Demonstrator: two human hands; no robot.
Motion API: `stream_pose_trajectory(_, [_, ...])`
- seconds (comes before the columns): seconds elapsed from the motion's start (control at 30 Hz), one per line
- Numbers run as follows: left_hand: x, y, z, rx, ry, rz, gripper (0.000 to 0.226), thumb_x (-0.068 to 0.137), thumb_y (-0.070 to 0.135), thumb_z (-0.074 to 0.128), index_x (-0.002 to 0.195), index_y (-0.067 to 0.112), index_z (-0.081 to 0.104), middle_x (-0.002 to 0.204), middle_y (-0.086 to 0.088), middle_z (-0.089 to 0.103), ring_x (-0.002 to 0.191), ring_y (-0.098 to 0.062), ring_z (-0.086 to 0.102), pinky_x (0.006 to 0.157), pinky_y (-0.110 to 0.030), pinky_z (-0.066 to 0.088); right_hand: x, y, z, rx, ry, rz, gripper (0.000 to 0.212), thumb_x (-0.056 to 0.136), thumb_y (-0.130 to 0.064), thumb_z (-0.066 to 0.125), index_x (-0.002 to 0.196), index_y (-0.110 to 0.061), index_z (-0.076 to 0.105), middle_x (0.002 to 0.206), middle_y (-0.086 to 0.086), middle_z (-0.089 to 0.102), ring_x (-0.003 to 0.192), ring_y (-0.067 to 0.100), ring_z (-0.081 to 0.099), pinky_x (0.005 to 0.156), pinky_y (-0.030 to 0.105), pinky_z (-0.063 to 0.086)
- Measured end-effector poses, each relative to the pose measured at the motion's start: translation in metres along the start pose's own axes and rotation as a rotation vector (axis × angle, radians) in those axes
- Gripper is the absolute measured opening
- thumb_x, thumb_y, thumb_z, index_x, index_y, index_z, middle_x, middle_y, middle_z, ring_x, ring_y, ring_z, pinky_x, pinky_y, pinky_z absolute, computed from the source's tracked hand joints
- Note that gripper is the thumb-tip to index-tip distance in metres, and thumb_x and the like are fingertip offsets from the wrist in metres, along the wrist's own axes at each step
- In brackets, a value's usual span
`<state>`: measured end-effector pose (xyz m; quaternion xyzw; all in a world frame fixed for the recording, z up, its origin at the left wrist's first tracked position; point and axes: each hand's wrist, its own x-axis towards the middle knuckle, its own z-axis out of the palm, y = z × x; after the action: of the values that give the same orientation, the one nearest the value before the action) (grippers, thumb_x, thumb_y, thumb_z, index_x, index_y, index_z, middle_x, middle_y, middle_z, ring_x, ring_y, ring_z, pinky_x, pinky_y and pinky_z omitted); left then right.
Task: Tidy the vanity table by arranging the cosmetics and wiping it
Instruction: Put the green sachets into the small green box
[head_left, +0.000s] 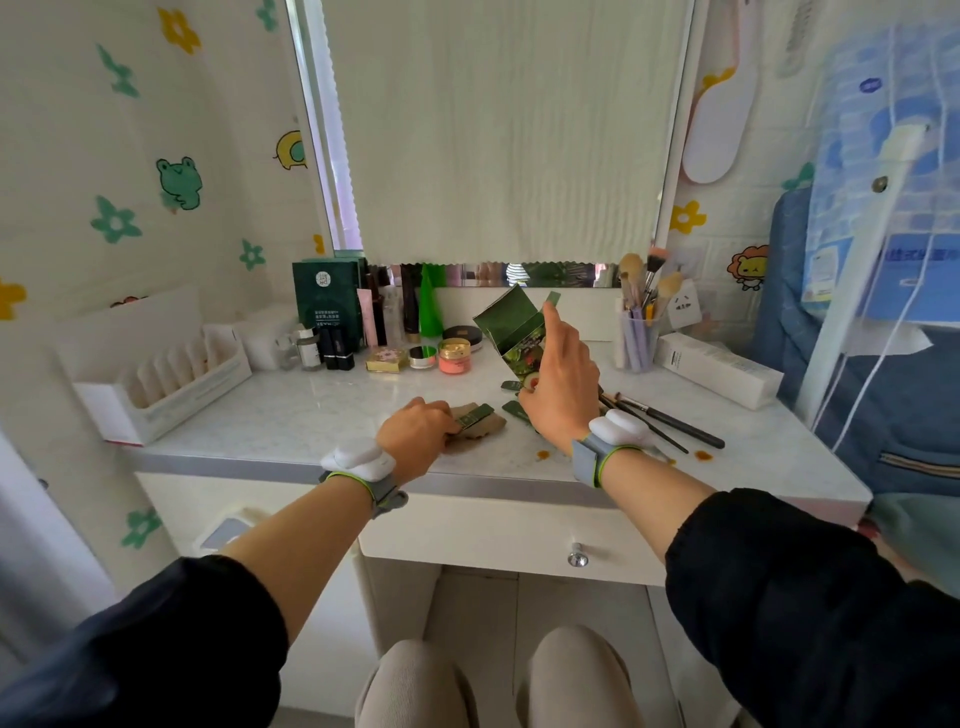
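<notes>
Dark sleeves (156, 639) framed the bottom of the view, with two pale knees (415, 680) between them under the white table (311, 410); its marbled top ran across the middle, with a drawer knob (577, 559) below the front edge. Behind it hung a cream blind (498, 130), a strip of mirror showing under its hem. On the left end sat a white tray (156, 384) with a row of pale tubes standing in it; at the back stood a dark green box (327, 306) upright, with bottles and tubes lined beside it; a long white box (717, 366) lay at the right end; near it a lilac cup (638, 338) held brushes upright.

The right hand (558, 384) grasped a green carton (511, 332), lifted off the top and tilted, its flap open, with the forefinger pointing straight up. The left hand (415, 434) lay low near the front edge, fingers curled, pinching a green sachet (475, 417) that rested on a tan crumpled piece (491, 428); cloth or paper, I could not tell. More green sachets (514, 410) lay just beside the right wrist; loose brushes (670, 415) lay slantwise to its right. A pink jar (454, 356) and a gold compact (387, 359) sat before the bottles; small orange spots (543, 455) marked the front of the top.
</notes>
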<state>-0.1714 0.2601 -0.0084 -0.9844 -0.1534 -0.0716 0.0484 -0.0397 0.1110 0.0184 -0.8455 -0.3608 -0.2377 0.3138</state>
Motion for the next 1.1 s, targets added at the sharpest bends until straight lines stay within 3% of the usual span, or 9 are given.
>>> stream_pose_trajectory(0.23, [0.008,0.007,-0.008,0.055,-0.099,0.001,0.048,0.095,0.004,0.045,0.136,0.029,0.05,0.122,-0.001,0.049,0.105,-0.025,0.046,0.079,-0.034,0.05,-0.001,0.003,0.0,0.005,-0.001,-0.015,0.106,0.072,-0.015,0.078,0.152,-0.018,0.01,0.138,0.009,0.039,0.123,0.031,0.046,0.094,0.047,0.046])
stream_pose_trajectory(0.43, [0.021,0.001,-0.017,-0.196,-0.179,-0.106,0.037,0.096,0.013,0.047,0.129,0.026,0.059,0.12,-0.005,0.06,0.102,-0.024,0.055,0.076,-0.023,0.038,-0.001,0.007,-0.003,0.0,0.007,-0.012,0.106,0.072,-0.013,0.077,0.152,-0.019,0.008,0.139,0.009,0.038,0.124,0.031,0.045,0.095,0.046,0.045])
stream_pose_trajectory(0.63, [0.023,0.005,-0.026,-0.4,-0.156,-0.237,0.037,0.091,0.016,0.06,0.128,0.016,0.061,0.124,-0.005,0.059,0.112,-0.023,0.055,0.086,-0.021,0.042,0.009,0.019,-0.01,-0.013,0.074,0.008,0.103,0.072,-0.01,0.075,0.153,-0.018,0.01,0.138,0.008,0.041,0.121,0.03,0.048,0.091,0.044,0.047])
stream_pose_trajectory(0.8, [0.029,0.007,-0.034,-0.412,-0.224,-0.303,0.031,0.09,0.013,0.057,0.119,0.014,0.067,0.116,-0.009,0.065,0.105,-0.024,0.059,0.086,-0.028,0.05,0.014,0.026,-0.014,-0.001,0.094,0.007,0.106,0.07,-0.011,0.076,0.152,-0.018,0.011,0.138,0.008,0.041,0.121,0.03,0.048,0.091,0.045,0.048])
stream_pose_trajectory(0.97, [0.033,0.014,-0.031,-0.371,-0.185,-0.356,0.031,0.092,0.014,0.054,0.121,0.012,0.065,0.116,-0.01,0.064,0.105,-0.025,0.059,0.088,-0.03,0.051,0.012,0.03,-0.018,0.013,0.104,0.006,0.108,0.069,-0.011,0.079,0.153,-0.018,0.011,0.14,0.01,0.041,0.123,0.031,0.048,0.095,0.046,0.047])
stream_pose_trajectory(1.1, [0.035,0.022,-0.03,-0.448,-0.135,-0.404,0.029,0.091,0.011,0.052,0.116,0.011,0.066,0.11,-0.009,0.064,0.093,-0.021,0.058,0.081,-0.028,0.052,0.012,0.033,-0.019,0.006,0.099,0.007,0.108,0.07,-0.012,0.079,0.153,-0.018,0.009,0.14,0.009,0.041,0.124,0.03,0.047,0.095,0.046,0.047])
